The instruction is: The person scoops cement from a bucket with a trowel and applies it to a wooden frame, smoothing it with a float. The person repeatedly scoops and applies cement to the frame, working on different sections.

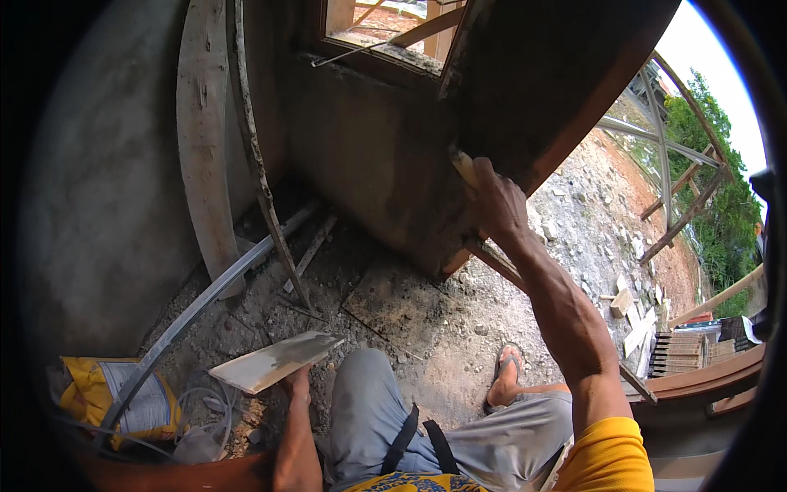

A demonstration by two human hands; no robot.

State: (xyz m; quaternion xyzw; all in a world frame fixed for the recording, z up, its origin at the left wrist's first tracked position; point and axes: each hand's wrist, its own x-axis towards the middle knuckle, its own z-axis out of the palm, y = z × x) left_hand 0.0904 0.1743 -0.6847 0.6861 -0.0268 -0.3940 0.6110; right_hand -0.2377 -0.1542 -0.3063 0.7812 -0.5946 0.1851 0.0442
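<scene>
My right hand (498,199) is closed round a tool with a pale yellow handle (465,170). It is raised to the dark, damp-looking wall (369,139), near the wall's right edge. The tool's working end is in shadow, so its exact kind and whether it touches cannot be told. Low on the left, my left hand (297,383) grips the edge of a flat mortar board (266,365), held slightly tilted. Grey wet-looking mortar (297,348) is smeared over the board's far part. Most of the left fingers are hidden beneath it.
A tall plank (203,131) and a thin mortar-crusted strip lean at the left. A metal bar (205,303) slants above a yellow sack (123,398). Overhead is a window opening (393,33). Rubble (586,221) and wooden posts lie outside, right. A wooden strip (504,266) passes behind my right forearm.
</scene>
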